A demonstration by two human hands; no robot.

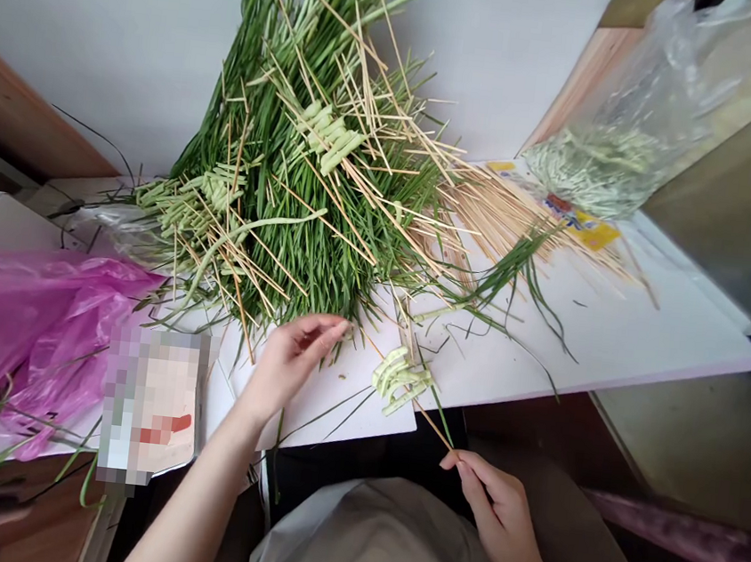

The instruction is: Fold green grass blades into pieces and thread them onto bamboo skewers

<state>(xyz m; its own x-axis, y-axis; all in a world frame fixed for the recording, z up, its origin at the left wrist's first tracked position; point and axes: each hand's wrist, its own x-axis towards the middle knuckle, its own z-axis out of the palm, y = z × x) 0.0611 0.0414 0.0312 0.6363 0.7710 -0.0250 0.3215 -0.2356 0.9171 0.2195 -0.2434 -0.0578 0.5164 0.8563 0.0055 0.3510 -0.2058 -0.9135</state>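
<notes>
My right hand (492, 503) pinches the lower end of a thin wooden skewer (434, 419) in front of the table edge. Pale green folded vegetable pieces (398, 377) are threaded on that skewer, and a green blade runs beside it. My left hand (301, 354) is closed, thumb against forefinger, at the front of a big heap of long green chives (311, 256). Whatever those fingers hold, if anything, is too small to make out. On the heap lie finished-looking skewers with pale green folded pieces (329, 137), and more such pieces (200, 196) at its left.
Bare wooden skewers (510, 210) fan out on the white table (668, 303), partly over a yellow and blue wrapper (599, 233). A clear bag (603, 162) of pale green strips stands at the right. A pink plastic bag (41, 326) and a blurred flat object (186, 386) lie left.
</notes>
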